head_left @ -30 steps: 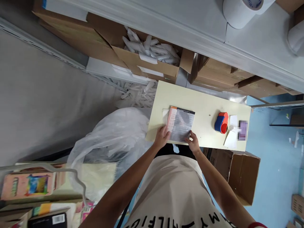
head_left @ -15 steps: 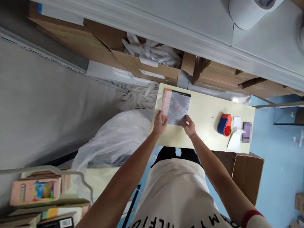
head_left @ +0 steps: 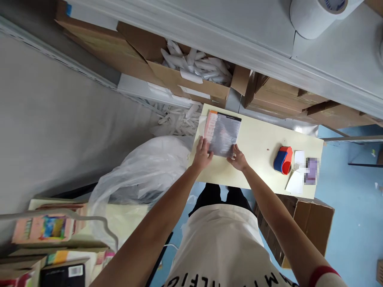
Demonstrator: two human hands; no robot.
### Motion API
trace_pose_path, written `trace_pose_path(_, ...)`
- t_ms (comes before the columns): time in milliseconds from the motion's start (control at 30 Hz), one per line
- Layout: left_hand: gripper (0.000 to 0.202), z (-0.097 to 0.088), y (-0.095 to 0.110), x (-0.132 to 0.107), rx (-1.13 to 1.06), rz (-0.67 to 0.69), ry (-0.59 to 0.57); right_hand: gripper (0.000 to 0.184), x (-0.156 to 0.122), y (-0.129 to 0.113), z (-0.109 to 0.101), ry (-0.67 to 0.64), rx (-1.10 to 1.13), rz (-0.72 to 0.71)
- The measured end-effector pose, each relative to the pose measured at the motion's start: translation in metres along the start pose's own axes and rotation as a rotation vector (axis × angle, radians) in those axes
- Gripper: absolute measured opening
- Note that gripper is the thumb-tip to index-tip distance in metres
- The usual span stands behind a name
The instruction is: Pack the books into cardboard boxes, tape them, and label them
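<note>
A flat book (head_left: 223, 133) with a grey cover and an orange-pink strip lies on the cream tabletop (head_left: 254, 139), inside what looks like a clear plastic sleeve. My left hand (head_left: 202, 154) is closed at its near left corner, fingers along the side and thumb at the near edge. The near right corner is pinched between the thumb and fingers of my right hand (head_left: 238, 158). To the right stands a red and blue tape dispenser (head_left: 283, 160), with white paper pieces (head_left: 295, 182) beside it.
Beyond the table, a cardboard box (head_left: 191, 81) holds many white rolled plastic pieces. A clear plastic bag (head_left: 149, 163) bulges at the left. An open carton (head_left: 314, 223) stands below the right end. White rolls (head_left: 308, 18) sit on the upper shelf, and boxed books (head_left: 42, 229) are lower left.
The camera view has shifted slightly. Both hands stay at the book's near corners, and the book lies in nearly the same place.
</note>
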State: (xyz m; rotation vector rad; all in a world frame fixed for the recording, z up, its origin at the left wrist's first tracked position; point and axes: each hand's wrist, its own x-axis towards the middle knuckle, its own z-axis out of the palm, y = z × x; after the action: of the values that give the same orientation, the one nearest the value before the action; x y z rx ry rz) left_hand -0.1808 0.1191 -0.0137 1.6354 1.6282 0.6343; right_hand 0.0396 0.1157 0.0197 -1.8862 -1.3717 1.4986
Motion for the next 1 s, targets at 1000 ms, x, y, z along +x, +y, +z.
trace_pose_path(1000,0.040,-0.067,0.150,-0.337,-0.292,-0.383,0.713,0.034,-0.208,-0.039,-0.052,0.072,-0.033,-0.959)
